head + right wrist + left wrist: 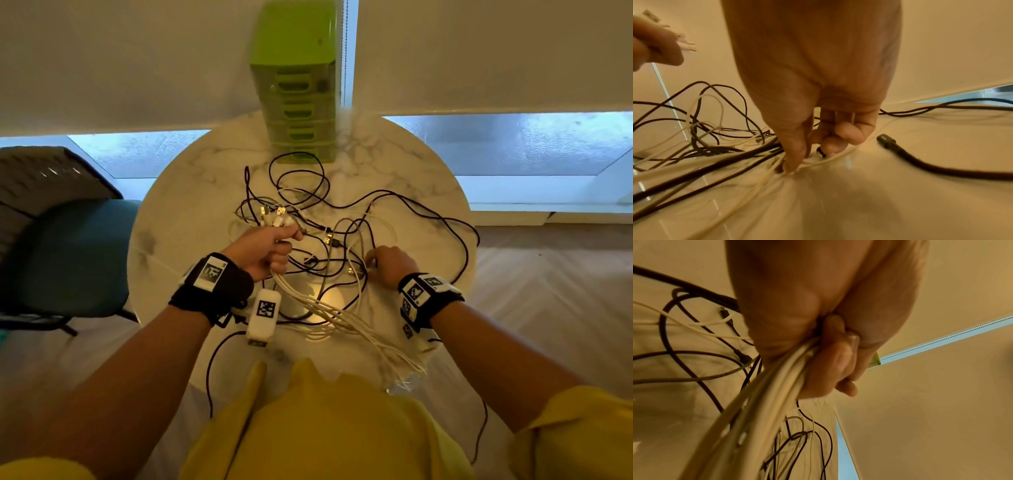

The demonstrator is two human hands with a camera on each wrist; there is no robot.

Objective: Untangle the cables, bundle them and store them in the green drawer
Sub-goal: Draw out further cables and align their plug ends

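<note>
A tangle of black cables (346, 219) and white cables lies across the round marble table (178, 219). My left hand (270, 250) grips a bunch of white cables (329, 310) (760, 405) in a fist, their plugs (274, 214) sticking out above it. The bunch trails back toward my body. My right hand (390, 265) (818, 146) reaches down into the tangle, fingertips on a white cable (836, 158) lying on the table; whether it pinches the cable is unclear. The green drawer unit (298, 85) stands at the table's far edge, its drawers closed.
A dark teal chair (68, 253) stands left of the table. Behind the table hang window blinds with a bead cord (346, 51). A thick black cable end (888, 142) lies to the right of my right hand. One black cable (212, 373) hangs off the near edge.
</note>
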